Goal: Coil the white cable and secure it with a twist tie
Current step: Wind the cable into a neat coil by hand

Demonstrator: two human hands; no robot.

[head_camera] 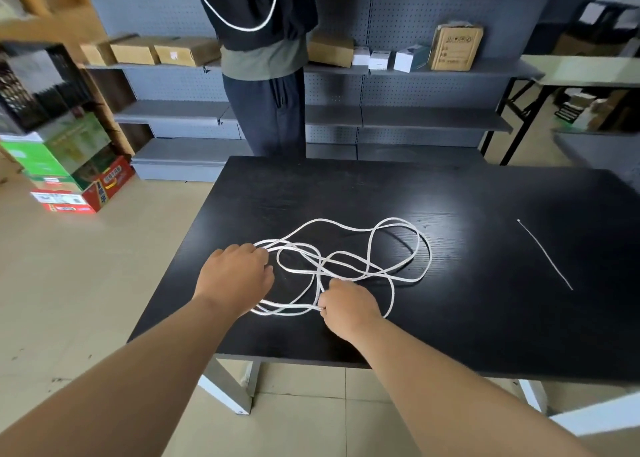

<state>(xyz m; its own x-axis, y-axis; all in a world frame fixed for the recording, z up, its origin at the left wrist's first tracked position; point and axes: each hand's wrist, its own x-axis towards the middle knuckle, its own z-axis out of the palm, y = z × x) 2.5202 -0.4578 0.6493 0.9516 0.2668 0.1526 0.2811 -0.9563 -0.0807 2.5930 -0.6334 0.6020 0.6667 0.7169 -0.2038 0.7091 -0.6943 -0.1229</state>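
Left hand [237, 276]: bare
Right hand [349, 309]: bare
Left forearm [138, 370]: bare, whole visible length
Right forearm [450, 387]: bare, whole visible length

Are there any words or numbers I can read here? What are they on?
None can be read for sure.
Brown box: dark print, too blurred.
Red box: yellow characters, too blurred.
Green boxes: print too small.

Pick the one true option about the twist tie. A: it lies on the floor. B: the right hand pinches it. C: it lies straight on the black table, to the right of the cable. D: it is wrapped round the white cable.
C: the twist tie lies straight on the black table, apart from the white cable, where the left hand and right hand are.
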